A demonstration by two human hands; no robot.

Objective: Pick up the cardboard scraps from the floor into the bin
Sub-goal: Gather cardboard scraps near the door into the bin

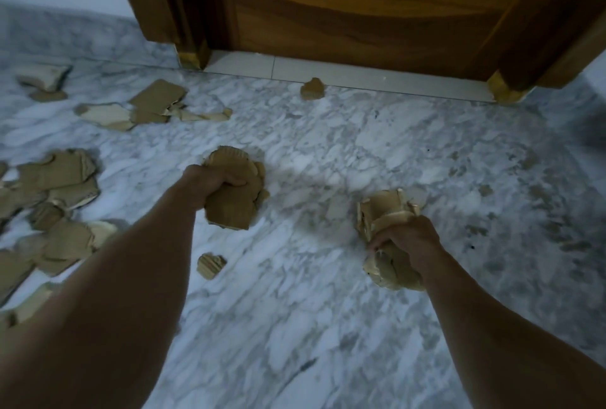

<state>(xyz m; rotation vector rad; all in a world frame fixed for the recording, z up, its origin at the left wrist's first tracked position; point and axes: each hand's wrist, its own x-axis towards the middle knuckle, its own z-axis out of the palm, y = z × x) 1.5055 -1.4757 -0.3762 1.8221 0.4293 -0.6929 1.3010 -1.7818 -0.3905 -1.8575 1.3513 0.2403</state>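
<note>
1. clearly the cardboard scraps [59,179] lie scattered over the marble floor [360,152], most of them well to the left of the wooden door [360,14], with one small scrap [313,88] just in front of its threshold and another small piece [211,265] further out from the door, between the two arms.
2. the bin is not in view, so i cannot tell where it stands relative to the door.
3. risk, as i judge it: both bundles are stacked loose pieces, so an outer piece could slide out on the way to the bin; reaching for more with full hands would cause the same.
4. the left hand [210,180] has its grip clamped round a wad of brown scraps [232,198], fingers curled over it.
5. the right hand [410,241] has its grip closed tight on a paler crumpled bundle [383,211], out from the door's right half.
</note>
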